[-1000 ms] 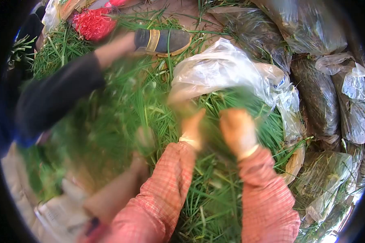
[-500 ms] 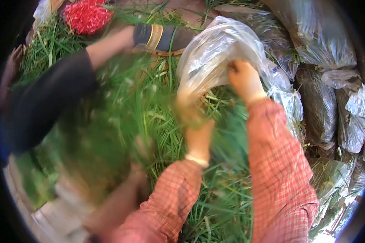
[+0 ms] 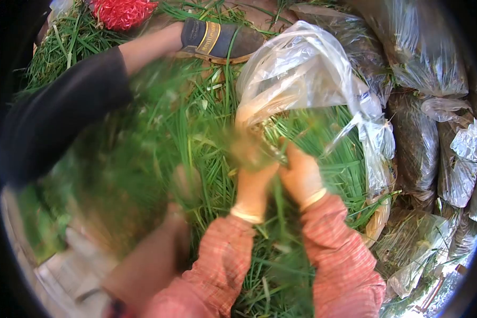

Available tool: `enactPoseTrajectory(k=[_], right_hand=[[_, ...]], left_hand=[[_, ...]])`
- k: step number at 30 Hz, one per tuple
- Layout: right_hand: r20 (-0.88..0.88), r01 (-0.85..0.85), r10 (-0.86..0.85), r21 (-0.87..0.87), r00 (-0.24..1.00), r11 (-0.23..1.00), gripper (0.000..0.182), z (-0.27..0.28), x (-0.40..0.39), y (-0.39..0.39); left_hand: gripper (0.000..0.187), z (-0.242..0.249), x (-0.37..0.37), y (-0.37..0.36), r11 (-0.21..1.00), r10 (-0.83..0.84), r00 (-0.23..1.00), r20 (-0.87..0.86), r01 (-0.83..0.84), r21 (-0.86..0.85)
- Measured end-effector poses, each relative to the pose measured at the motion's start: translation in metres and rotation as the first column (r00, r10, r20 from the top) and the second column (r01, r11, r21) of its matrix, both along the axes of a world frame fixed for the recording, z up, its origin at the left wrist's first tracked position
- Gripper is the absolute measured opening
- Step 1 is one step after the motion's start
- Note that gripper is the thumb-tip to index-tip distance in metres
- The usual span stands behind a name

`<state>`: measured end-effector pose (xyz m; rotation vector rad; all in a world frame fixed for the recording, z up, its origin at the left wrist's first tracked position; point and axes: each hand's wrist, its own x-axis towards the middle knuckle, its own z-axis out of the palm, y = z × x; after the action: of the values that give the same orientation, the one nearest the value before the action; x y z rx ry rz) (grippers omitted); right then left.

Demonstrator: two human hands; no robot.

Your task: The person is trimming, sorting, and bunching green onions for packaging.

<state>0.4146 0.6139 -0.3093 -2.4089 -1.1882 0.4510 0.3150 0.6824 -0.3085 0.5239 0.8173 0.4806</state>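
An open clear plastic bag (image 3: 297, 95) lies at the centre, its mouth toward me, with long green leafy stalks (image 3: 334, 143) inside it. My left hand (image 3: 252, 164), blurred at the fingers, is at the near left edge of the bag's mouth; what it holds is unclear. Beside it, my right hand (image 3: 299, 172) is closed at the base of the stalks, thumb and fingers together. The two hands nearly touch. More loose green stalks (image 3: 206, 153) spread to the left and below.
A co-worker's shod leg (image 3: 217, 40) stretches in from the left above the greens. Their blurred hand (image 3: 183, 185) is left of mine. Red strings (image 3: 123, 11) lie at top left. Filled plastic bags (image 3: 416, 143) are piled on the right.
My right hand has moved from the bag's upper inside down and left beside my left hand. Green stalks now show in the bag's mouth, which hangs wider on the right.
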Motion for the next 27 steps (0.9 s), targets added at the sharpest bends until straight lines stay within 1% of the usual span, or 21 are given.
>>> enactPoseTrajectory(k=[1,2,4,5,6,7,8,10,11,12,14,15,17,18,20,21,22,24,25,26,27], right_hand=[[-0.01,0.002,-0.002,0.026,1.0,1.0,0.045,0.011,-0.007,0.007],[0.032,-0.033,0.034,-0.012,0.999,0.999,0.043,0.012,-0.013,0.01],[0.108,-0.102,0.112,-0.094,0.988,0.99,0.038,0.01,-0.028,0.013],[0.3,-0.137,0.219,-0.272,0.928,0.952,0.034,0.005,-0.039,0.016],[0.309,-0.125,0.228,-0.319,0.923,0.939,0.035,0.005,-0.047,0.016],[0.267,-0.146,0.238,-0.322,0.934,0.936,0.035,0.01,-0.05,0.014],[0.224,-0.167,0.247,-0.322,0.943,0.932,0.035,0.016,-0.05,0.012],[0.197,-0.261,0.282,-0.126,0.939,0.957,0.031,0.048,-0.033,0.01],[0.174,-0.248,0.237,0.043,0.956,0.968,0.027,0.049,-0.017,0.008],[0.102,-0.157,0.15,0.064,0.983,0.986,0.023,0.052,-0.001,0.009],[0.046,-0.03,0.021,0.218,0.999,0.975,0.019,0.043,0.017,0.008],[0.002,-0.037,0.038,0.236,0.999,0.971,0.018,0.035,0.022,0.012],[-0.089,-0.053,0.08,0.271,0.993,0.961,0.017,0.021,0.028,0.019],[-0.049,-0.104,0.116,0.191,0.992,0.976,0.018,0.02,0.024,0.02],[0.023,-0.197,0.197,0.019,0.98,0.98,0.02,0.018,0.009,0.024],[0.052,-0.244,0.241,0.067,0.969,0.968,0.02,0.018,-0.003,0.022],[0.084,-0.29,0.282,0.112,0.956,0.95,0.02,0.018,-0.016,0.018],[0.017,-0.265,0.265,0.138,0.964,0.954,0.02,0.025,-0.04,0.006],[0.04,-0.257,0.254,0.104,0.966,0.961,0.02,0.029,-0.05,0.004],[0.065,-0.243,0.239,0.07,0.969,0.968,0.02,0.033,-0.06,0.003],[0.151,-0.18,0.154,0.18,0.976,0.967,0.019,0.028,-0.072,-0.001]], left_hand=[[0.04,0.005,-0.007,0.005,0.997,-0.054,0.999,0.006,0.054,-0.057],[0.033,0.002,-0.008,0.005,0.999,-0.015,0.999,0.032,0.016,-0.034],[0.029,0.003,-0.008,0.009,0.997,-0.02,0.997,0.075,0.015,0.073],[0.028,0.004,-0.009,0.012,0.998,-0.011,0.998,0.058,0.014,-0.055],[0.027,0.005,-0.01,0.015,0.983,-0.005,0.999,0.043,0.013,-0.183],[0.026,0.006,-0.01,0.016,0.952,-0.003,1.0,0.028,0.011,-0.307],[0.025,0.004,-0.01,0.015,0.967,0.045,0.999,-0.011,-0.046,-0.251],[0.024,-0.01,-0.009,0.007,0.981,0.147,0.986,-0.079,-0.156,-0.12],[0.023,-0.021,-0.015,0.001,0.99,0.13,0.989,-0.075,-0.133,-0.042],[0.022,-0.025,-0.018,-0.002,0.993,0.116,0.991,-0.074,-0.113,0.036],[0.023,-0.019,-0.023,-0.004,0.994,0.062,0.987,-0.147,-0.048,0.1],[0.026,-0.018,-0.026,-0.003,0.994,0.04,0.994,-0.102,-0.029,0.108],[0.029,-0.012,-0.026,-0.003,0.992,0.103,0.995,-0.016,-0.104,-0.065],[0.031,-0.007,-0.026,-0.003,0.978,0.143,0.99,0.021,-0.138,-0.154],[0.033,0.002,-0.026,-0.002,0.98,0.163,0.986,0.047,-0.156,-0.127],[0.034,0.005,-0.027,-0.002,0.98,0.172,0.983,0.06,-0.165,-0.114],[0.035,-0.003,-0.031,-0.005,0.985,0.132,0.989,0.064,-0.123,-0.121],[0.037,-0.014,-0.04,-0.011,0.99,0.054,0.996,0.074,-0.044,-0.135],[0.039,-0.007,-0.046,-0.015,0.971,0.111,0.992,0.053,-0.097,-0.22],[0.04,0.013,-0.045,-0.01,0.986,0.089,0.996,-0.026,-0.092,-0.14],[0.039,0.009,-0.047,-0.014,0.983,0.119,0.993,-0.015,-0.12,-0.139]])
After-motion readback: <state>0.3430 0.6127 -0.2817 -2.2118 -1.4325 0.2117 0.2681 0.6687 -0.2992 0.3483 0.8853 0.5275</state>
